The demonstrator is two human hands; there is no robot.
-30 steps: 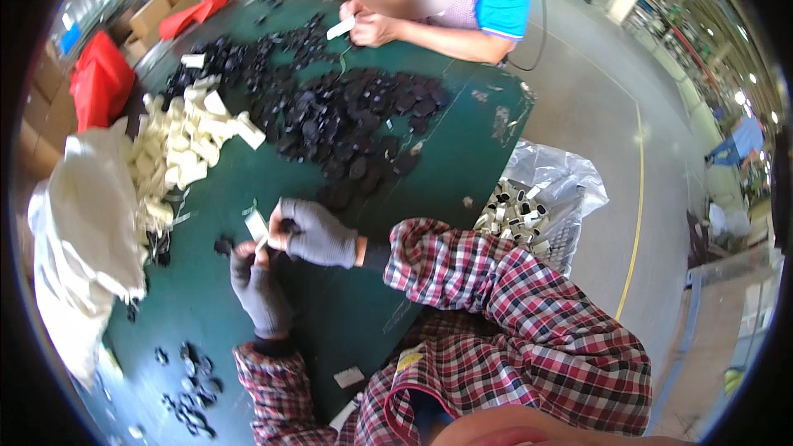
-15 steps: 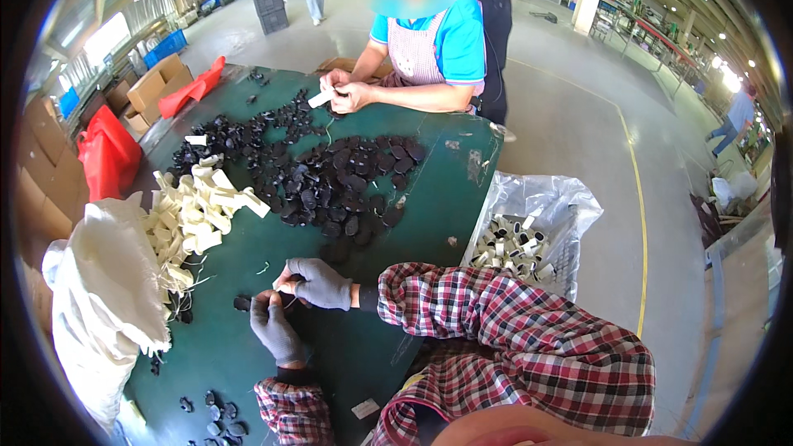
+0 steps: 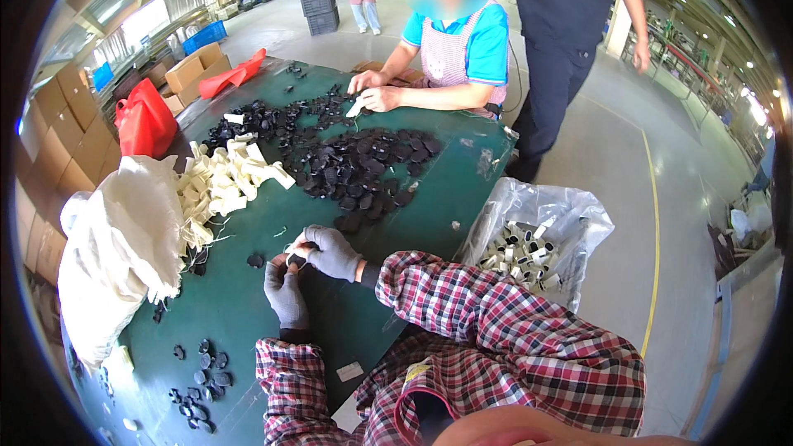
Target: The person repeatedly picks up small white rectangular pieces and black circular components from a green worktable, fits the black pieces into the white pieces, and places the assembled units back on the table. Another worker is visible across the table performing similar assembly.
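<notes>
Both my hands wear grey gloves with bare fingertips and meet above the green table (image 3: 388, 256). Between their fingertips is a small black oval piece (image 3: 295, 261). My left hand (image 3: 286, 297) pinches it from below. My right hand (image 3: 332, 254) closes on it from the far side, and its fingers partly cover it. A pale bit shows at the fingertips, too small to name. One loose black oval piece (image 3: 256, 260) lies just left of my hands. Beyond them spreads a heap of black oval pieces (image 3: 355, 167), beside a pile of cream short tubes (image 3: 227, 182).
A white sack (image 3: 111, 256) stands at the table's left. Several black pieces (image 3: 202, 376) lie near left. At the right edge, a plastic-lined bin (image 3: 578, 235) holds cream tubes with black ends. A co-worker (image 3: 446, 49) in blue sits across; a person in dark clothes (image 3: 562, 41) stands behind.
The view has shifted. A black piece now shows between my fingertips, where a thin pale strand showed before. The co-worker's hands have lowered to the table; the person in dark clothes stands further right.
</notes>
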